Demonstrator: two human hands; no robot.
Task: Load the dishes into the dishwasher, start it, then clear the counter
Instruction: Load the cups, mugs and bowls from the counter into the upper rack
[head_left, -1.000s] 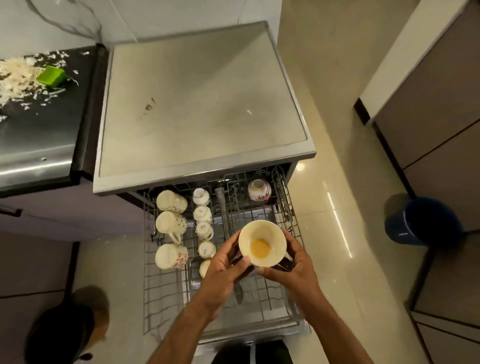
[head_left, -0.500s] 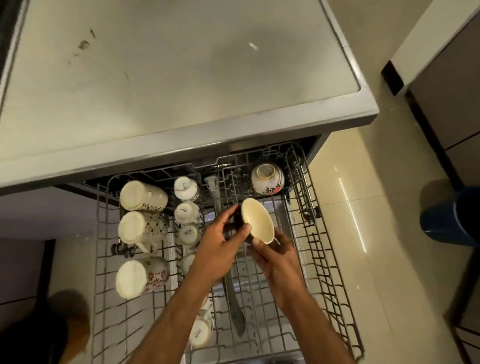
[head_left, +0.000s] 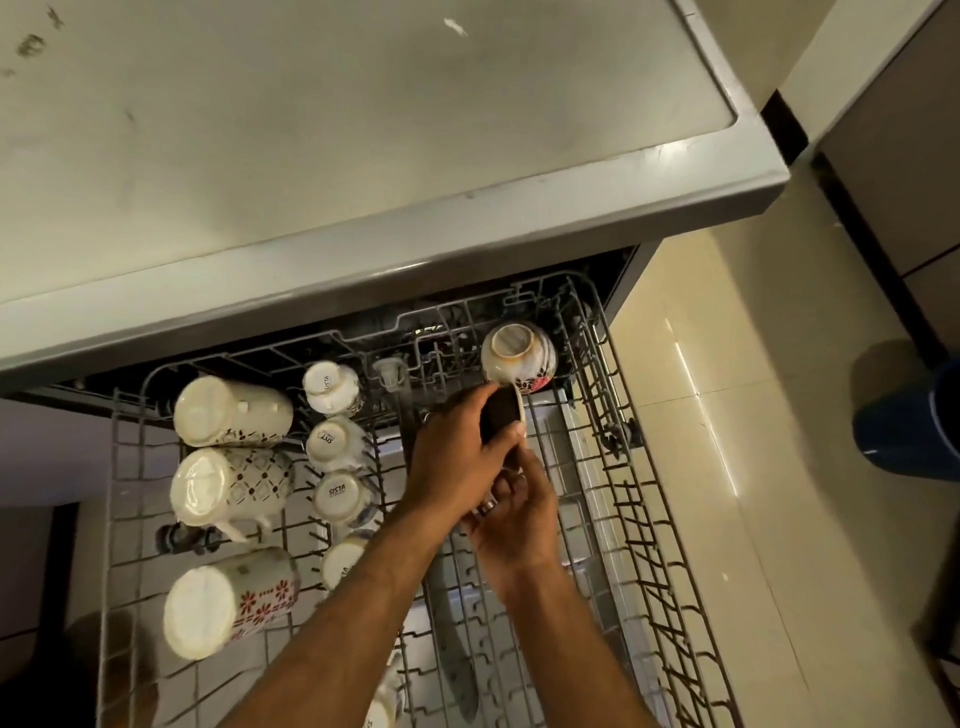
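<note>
Dark cup (head_left: 501, 418) mostly hidden by left hand (head_left: 457, 457), right hand (head_left: 519, 525) beneath

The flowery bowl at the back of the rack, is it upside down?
Tipped over, nearly upside down: the flowery bowl shows its round foot ring, and its opening faces down into the rack.

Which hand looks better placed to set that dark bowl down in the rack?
Left. The left hand already grips the dark, cream-rimmed bowl over the wire rack; the right hand sits below, apparently only steadying it.
</note>
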